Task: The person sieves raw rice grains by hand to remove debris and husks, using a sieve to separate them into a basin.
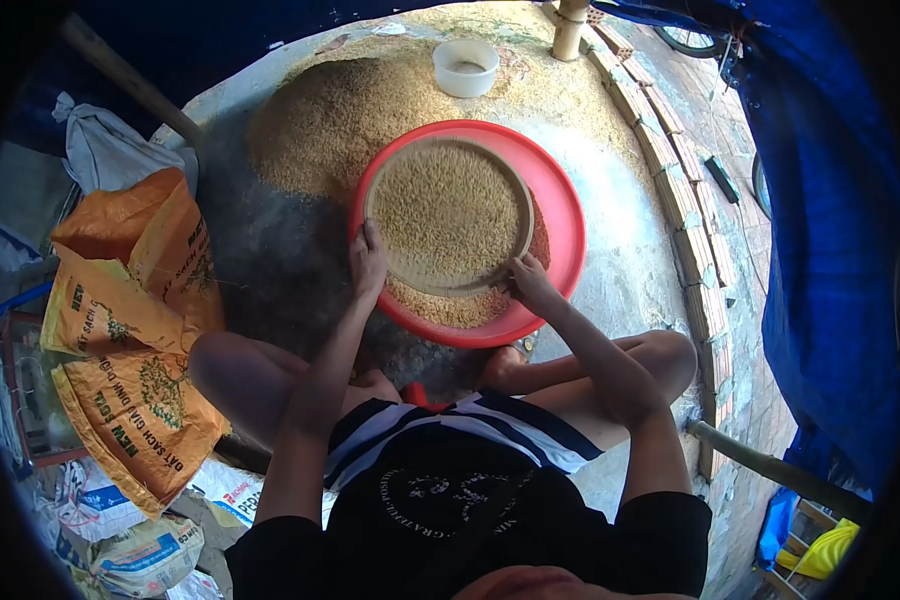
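Both hands are clamped on the rim of a round sieve (528,205), well apart from each other: the left hand (368,258) grips its left side, and the right hand (532,284) grips its lower right side, fingers curled at the edge. The sieve is over a wide red basin (568,225), toward its left side; whether it touches the basin cannot be told. Pale yellowish grain (445,208) covers most of the mesh, its outlines slightly blurred, and a bare strip shows along the near edge. In the basin, more pale material lies below the sieve, with a reddish-brown patch to the right

The person sits with knees spread wide and the basin in front, on a grey floor (620,270). Beyond the basin, a broad heap of husk-like material (315,125) spreads to the left, and a translucent tub (466,84) stands near it. An orange printed bag (135,400) lies on the left; a row of bricks (705,300) edges the floor on the right, beside a blue tarp (830,230)
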Motion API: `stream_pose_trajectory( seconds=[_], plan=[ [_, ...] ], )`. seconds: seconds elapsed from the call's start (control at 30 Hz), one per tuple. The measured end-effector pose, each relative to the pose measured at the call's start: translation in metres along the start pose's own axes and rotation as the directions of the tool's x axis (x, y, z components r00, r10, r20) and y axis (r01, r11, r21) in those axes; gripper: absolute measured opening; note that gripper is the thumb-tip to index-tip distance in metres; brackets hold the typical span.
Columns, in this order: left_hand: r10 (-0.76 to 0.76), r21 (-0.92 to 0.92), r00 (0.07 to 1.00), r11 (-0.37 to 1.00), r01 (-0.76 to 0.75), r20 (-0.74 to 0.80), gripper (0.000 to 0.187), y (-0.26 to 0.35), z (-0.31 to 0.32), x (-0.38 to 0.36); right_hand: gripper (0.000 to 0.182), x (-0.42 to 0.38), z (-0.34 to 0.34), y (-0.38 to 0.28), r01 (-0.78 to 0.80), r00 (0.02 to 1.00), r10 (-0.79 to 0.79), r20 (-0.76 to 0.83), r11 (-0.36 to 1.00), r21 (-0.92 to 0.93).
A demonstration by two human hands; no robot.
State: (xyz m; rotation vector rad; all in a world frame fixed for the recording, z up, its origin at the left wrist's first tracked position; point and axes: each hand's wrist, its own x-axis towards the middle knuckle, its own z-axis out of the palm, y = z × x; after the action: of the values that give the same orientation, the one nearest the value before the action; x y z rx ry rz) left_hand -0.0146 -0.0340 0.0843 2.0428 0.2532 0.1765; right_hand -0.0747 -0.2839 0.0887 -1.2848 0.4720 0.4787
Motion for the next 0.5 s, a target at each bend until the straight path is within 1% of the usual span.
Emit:
stream_pose_trajectory(
  seconds=[0.03, 0.07, 0.1, 0.13, 0.17, 0.2, 0.23, 0.27, 0.3, 0.33, 0.37, 0.43, 0.47, 0.5],
  plan=[
    [0.001, -0.001, 1.0, 1.0, -0.001, 0.001, 0.047, 0.012, -0.005, 0.002, 0.016, -0.008, 0.007, -0.012, 0.15, 0.988, -0.152, -0.034, 0.987, -0.058],
    [0.12, -0.177, 0.991, 0.976, -0.129, -0.058, 0.043, 0.025, -0.009, 0.005, 0.016, -0.015, 0.013, -0.021, 0.149, 0.988, -0.152, -0.036, 0.987, -0.059],
    [0.223, -0.337, 0.965, 0.906, -0.257, -0.137, 0.04, 0.036, -0.014, 0.006, 0.015, -0.021, 0.019, -0.028, 0.256, 0.966, -0.258, -0.033, 0.966, -0.044],
    [0.154, -0.278, 0.988, 0.948, -0.157, -0.031, 0.037, 0.043, -0.026, 0.005, 0.014, -0.024, 0.022, -0.03, 0.358, 0.933, -0.359, -0.031, 0.933, -0.027],
    [0.151, -0.275, 0.988, 0.949, -0.154, -0.032, 0.037, 0.039, -0.024, 0.007, 0.014, -0.023, 0.023, -0.029, 0.355, 0.934, -0.355, -0.028, 0.935, -0.026],
    [0.186, -0.316, 0.981, 0.928, -0.195, -0.059, 0.04, 0.032, -0.018, 0.012, 0.014, -0.019, 0.023, -0.027, 0.331, 0.943, -0.333, -0.03, 0.942, -0.049],
    [0.22, -0.356, 0.972, 0.904, -0.236, -0.087, 0.044, 0.022, -0.011, 0.015, 0.014, -0.015, 0.023, -0.024, 0.308, 0.95, -0.311, -0.034, 0.949, -0.072],
    [0.218, -0.354, 0.972, 0.905, -0.235, -0.088, 0.044, 0.003, -0.003, 0.016, 0.014, -0.009, 0.02, -0.018, 0.306, 0.95, -0.309, -0.032, 0.949, -0.071],
    [-0.013, -0.17, 1.0, 0.985, 0.017, 0.021, 0.049, -0.024, 0.006, 0.017, 0.014, -0.002, 0.016, -0.008, 0.174, 0.983, -0.178, -0.048, 0.982, -0.067],
    [-0.261, 0.042, 0.962, 0.965, 0.258, 0.081, 0.054, -0.033, 0.01, 0.017, 0.014, 0.004, 0.012, -0.001, 0.04, 0.997, -0.044, -0.063, 0.997, -0.061],
    [-0.264, 0.047, 0.961, 0.964, 0.261, 0.08, 0.054, -0.043, 0.013, 0.015, 0.014, 0.007, 0.007, 0.006, 0.036, 0.997, -0.039, -0.062, 0.998, -0.058],
    [-0.42, 0.161, 0.904, 0.9, 0.405, 0.073, 0.063, -0.036, 0.013, 0.007, 0.013, 0.008, 0.002, 0.011, -0.172, 0.985, 0.172, 0.01, 0.984, 0.036],
    [-0.38, 0.136, 0.918, 0.921, 0.365, 0.114, 0.063, -0.033, 0.011, 0.006, 0.013, 0.01, 0.001, 0.012, -0.17, 0.985, 0.169, 0.014, 0.985, 0.034],
    [-0.379, 0.135, 0.918, 0.921, 0.364, 0.112, 0.063, -0.024, 0.007, 0.005, 0.015, 0.005, 0.005, 0.008, -0.116, 0.993, 0.116, 0.004, 0.993, 0.02]
  ],
)
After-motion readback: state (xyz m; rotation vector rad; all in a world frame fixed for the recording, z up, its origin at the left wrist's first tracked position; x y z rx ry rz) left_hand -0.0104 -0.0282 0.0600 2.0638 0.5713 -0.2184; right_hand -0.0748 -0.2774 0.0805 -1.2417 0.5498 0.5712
